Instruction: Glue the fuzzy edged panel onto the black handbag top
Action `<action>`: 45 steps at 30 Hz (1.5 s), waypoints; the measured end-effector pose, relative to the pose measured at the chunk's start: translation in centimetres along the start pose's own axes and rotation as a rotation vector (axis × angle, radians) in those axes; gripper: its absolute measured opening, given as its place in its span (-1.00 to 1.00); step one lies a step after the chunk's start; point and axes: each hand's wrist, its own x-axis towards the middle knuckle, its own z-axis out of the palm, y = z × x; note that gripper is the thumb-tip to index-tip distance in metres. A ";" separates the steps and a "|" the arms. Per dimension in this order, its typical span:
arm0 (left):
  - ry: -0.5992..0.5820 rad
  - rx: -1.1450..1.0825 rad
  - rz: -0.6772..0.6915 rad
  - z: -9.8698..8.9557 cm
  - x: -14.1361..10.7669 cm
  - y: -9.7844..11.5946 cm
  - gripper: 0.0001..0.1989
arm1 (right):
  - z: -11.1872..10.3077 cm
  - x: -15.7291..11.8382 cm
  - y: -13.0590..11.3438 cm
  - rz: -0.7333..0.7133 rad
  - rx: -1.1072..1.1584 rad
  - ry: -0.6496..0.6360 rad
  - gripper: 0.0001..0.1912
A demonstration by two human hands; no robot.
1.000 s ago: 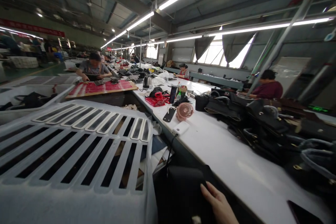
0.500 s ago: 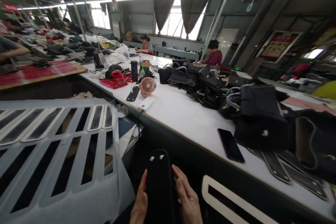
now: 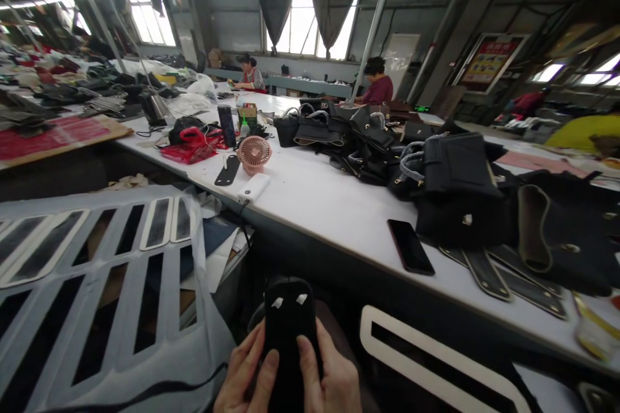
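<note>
A long black piece with a rounded top and two small pale metal bits near its upper end stands at the bottom centre, tilted away from me. My left hand grips its left edge, thumb on the front face. On the right edge my right hand holds it the same way, its thumb also on the front. The lower end of the piece runs out of the picture.
Black bags are heaped on the white table, with a phone, a pink fan and a white power bank. A slotted sheet lies left, a cream frame right. Two people sit beyond.
Both thumbs have come onto the front face of the black piece, where the hands were flatter along its sides. The view has turned to the right.
</note>
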 end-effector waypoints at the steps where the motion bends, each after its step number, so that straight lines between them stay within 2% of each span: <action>1: -0.005 0.001 -0.014 0.1 0.0 0.0 -0.59 | -0.2 0.2 -0.3 0.033 0.026 -0.024 -0.60; 6: -0.056 -0.021 -0.151 0.6 0.1 0.3 -0.54 | -1.2 1.2 -1.6 0.198 0.060 -0.094 -0.55; 11: -0.043 -0.001 -0.201 0.9 0.8 0.1 -0.54 | -1.2 1.2 -1.1 0.282 0.119 -0.105 -0.51; 13: -0.051 0.032 -0.170 0.9 1.5 0.4 -0.51 | -1.2 1.3 -1.0 0.312 0.162 -0.095 -0.53; 15: -0.084 0.086 -0.072 0.9 2.1 0.9 -0.50 | -1.4 1.7 -1.2 0.331 0.190 -0.080 -0.49; 17: -0.089 0.108 0.026 1.1 2.4 1.5 -0.55 | -1.6 2.4 -1.6 0.325 0.190 -0.077 -0.46; 19: -0.060 0.091 0.061 1.4 2.4 2.0 -0.60 | -2.0 3.2 -2.1 0.300 0.164 -0.081 -0.50; 23: -0.015 0.048 0.031 1.8 2.1 2.5 -0.57 | -2.4 4.4 -2.7 0.233 0.126 -0.096 -0.58; 28: -0.088 0.029 -0.018 1.9 2.3 3.2 -0.63 | -2.2 4.3 -2.4 0.202 0.103 -0.110 -0.59; 33: -0.151 -0.030 -0.046 2.1 2.3 3.5 -0.70 | -1.8 3.8 -1.9 0.255 0.121 -0.065 -0.59; 36: -0.158 -0.077 -0.099 2.1 2.5 3.5 -0.63 | -1.6 3.8 -2.1 0.239 0.142 -0.058 -0.61; 40: -0.172 -0.093 -0.178 1.9 3.3 3.8 -0.47 | -1.9 4.1 -2.7 0.232 0.249 -0.115 -0.61; 45: -0.293 -0.116 -0.173 1.6 4.3 3.5 -0.42 | -2.3 4.5 -2.5 0.299 0.426 -0.225 -0.66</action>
